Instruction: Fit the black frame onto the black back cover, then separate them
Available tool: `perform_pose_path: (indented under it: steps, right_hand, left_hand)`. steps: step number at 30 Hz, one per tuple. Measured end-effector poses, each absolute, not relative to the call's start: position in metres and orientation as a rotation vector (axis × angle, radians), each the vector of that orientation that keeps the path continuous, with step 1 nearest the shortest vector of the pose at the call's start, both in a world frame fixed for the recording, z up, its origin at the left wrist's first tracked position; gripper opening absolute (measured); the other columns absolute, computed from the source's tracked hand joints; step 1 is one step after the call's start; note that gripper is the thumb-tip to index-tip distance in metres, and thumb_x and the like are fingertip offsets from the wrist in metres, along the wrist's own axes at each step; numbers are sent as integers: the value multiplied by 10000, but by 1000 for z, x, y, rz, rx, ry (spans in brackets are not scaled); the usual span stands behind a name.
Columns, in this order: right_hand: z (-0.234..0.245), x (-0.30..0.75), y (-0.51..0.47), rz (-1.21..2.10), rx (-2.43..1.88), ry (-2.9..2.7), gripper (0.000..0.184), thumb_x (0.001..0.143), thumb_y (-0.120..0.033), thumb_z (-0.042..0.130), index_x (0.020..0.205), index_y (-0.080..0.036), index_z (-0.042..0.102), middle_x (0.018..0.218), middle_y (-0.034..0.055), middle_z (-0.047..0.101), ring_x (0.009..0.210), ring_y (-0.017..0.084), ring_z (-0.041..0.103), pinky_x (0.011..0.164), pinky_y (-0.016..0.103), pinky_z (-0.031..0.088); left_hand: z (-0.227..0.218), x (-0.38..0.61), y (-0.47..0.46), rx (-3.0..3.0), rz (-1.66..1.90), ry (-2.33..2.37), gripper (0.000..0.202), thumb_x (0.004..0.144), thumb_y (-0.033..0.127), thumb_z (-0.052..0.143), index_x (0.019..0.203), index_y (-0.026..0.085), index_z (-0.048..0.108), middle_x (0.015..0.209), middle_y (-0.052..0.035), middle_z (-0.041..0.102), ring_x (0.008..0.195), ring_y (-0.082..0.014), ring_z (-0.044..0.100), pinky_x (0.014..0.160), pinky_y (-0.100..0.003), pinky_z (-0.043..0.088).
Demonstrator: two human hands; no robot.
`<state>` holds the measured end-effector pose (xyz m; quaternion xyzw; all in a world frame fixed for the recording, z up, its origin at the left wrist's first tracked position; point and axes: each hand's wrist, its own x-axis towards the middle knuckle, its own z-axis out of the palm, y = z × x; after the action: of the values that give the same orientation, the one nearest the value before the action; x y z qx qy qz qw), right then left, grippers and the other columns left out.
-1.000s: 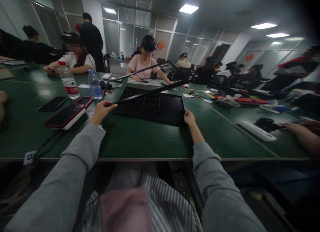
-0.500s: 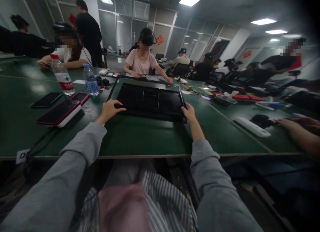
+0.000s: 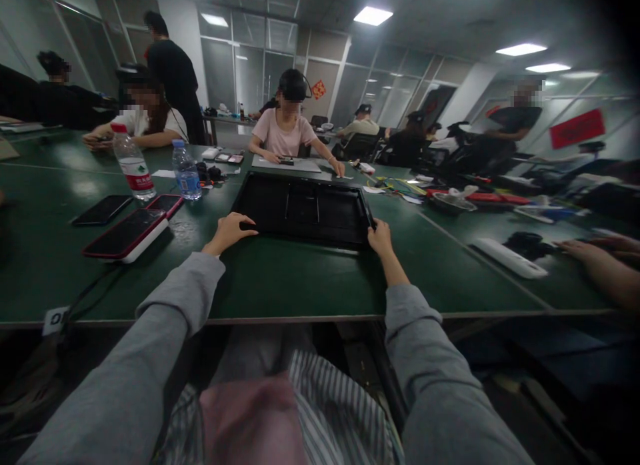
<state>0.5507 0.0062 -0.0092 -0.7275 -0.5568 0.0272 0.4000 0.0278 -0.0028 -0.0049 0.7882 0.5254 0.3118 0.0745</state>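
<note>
A flat black panel (image 3: 305,211) with a thin black frame lying on it rests on the green table (image 3: 300,285) in front of me. My left hand (image 3: 230,231) curls over its near left corner, fingers bent onto the edge. At the near right corner, my right hand (image 3: 381,239) is closed around the panel. Both grey sleeves reach out over the table's front edge.
Two water bottles (image 3: 133,168) (image 3: 187,170) and three phones (image 3: 125,233) (image 3: 104,209) (image 3: 167,203) lie left of the panel. A long white object (image 3: 510,258) and another person's hand (image 3: 600,265) are at the right. A person in pink (image 3: 285,128) sits opposite; tools (image 3: 450,201) clutter the right.
The thin black frame, held tilted up above the panel a second ago, has come down flat onto it. My left hand moved from the frame's raised corner down to the panel's near left corner.
</note>
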Motion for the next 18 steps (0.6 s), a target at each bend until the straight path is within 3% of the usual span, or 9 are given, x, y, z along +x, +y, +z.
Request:
perform_pose_path:
  steps: [5, 11, 15, 18]
  right_hand:
    - [-9, 549, 2, 234, -1865, -1363, 557, 799, -164, 585, 1348, -109, 656, 1329, 222, 720, 1302, 354, 668, 1207, 526, 483]
    - [-14, 548, 5, 227, -1775, -1339, 537, 815, -193, 563, 1342, -124, 633, 1378, 237, 712, 1359, 362, 647, 1241, 578, 446]
    - [-17, 549, 8, 211, -1739, -1336, 576, 812, -237, 576, 1376, -131, 623, 1387, 240, 711, 1381, 378, 638, 1254, 624, 424]
    - [-18, 549, 9, 192, -1720, -1335, 544, 847, -282, 565, 1366, -144, 650, 1353, 227, 729, 1377, 375, 643, 1242, 633, 439]
  left_hand:
    - [-9, 24, 0, 2387, 915, 1471, 276, 844, 463, 891, 1010, 250, 828, 1148, -65, 790, 1184, -298, 672, 1074, -442, 488]
    - [-10, 27, 0, 2340, 909, 1483, 311, 842, 523, 876, 988, 253, 826, 1185, -73, 769, 1220, -305, 645, 1127, -492, 478]
    - [-8, 29, 2, 2166, 1141, 1638, 353, 935, 501, 791, 1180, 247, 806, 1407, -116, 704, 1434, -345, 541, 1215, -555, 428]
    - [-8, 27, 9, 1864, 1337, 1751, 480, 959, 355, 757, 1398, 166, 711, 1502, -184, 656, 1464, -339, 555, 1229, -517, 445]
